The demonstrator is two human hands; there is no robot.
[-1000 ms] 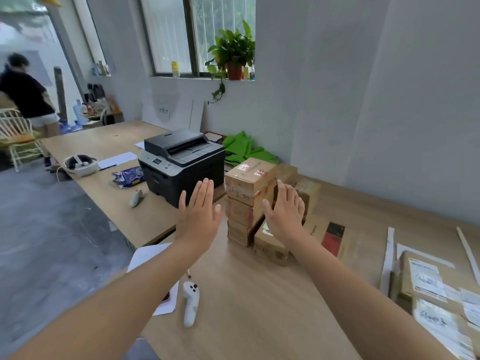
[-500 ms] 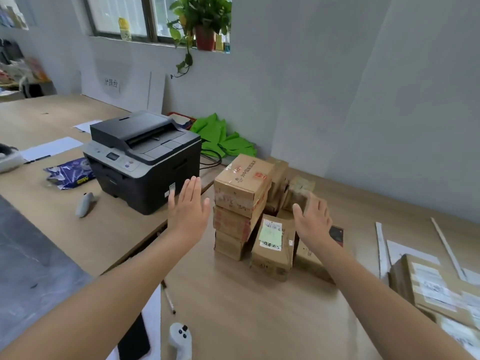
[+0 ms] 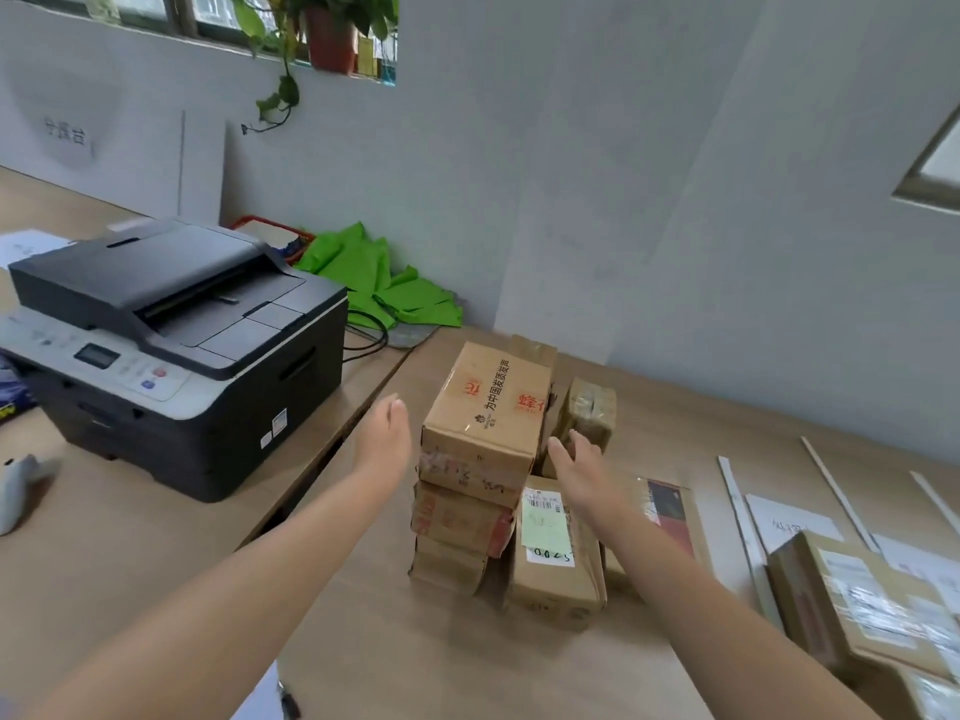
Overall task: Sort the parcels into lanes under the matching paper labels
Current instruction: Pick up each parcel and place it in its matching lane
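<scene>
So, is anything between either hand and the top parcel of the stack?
Nothing visible. The left hand flanks the top parcel on its left, with open air between. The right hand is at its right face, above the green-labelled parcel. A taped parcel crowds that side.

bare forearms, bare left hand [image 3: 385,443] and right hand [image 3: 583,472].

walls: grey [image 3: 571,148] | window: top left [image 3: 156,13] | tables: wooden [image 3: 130,537]
</scene>
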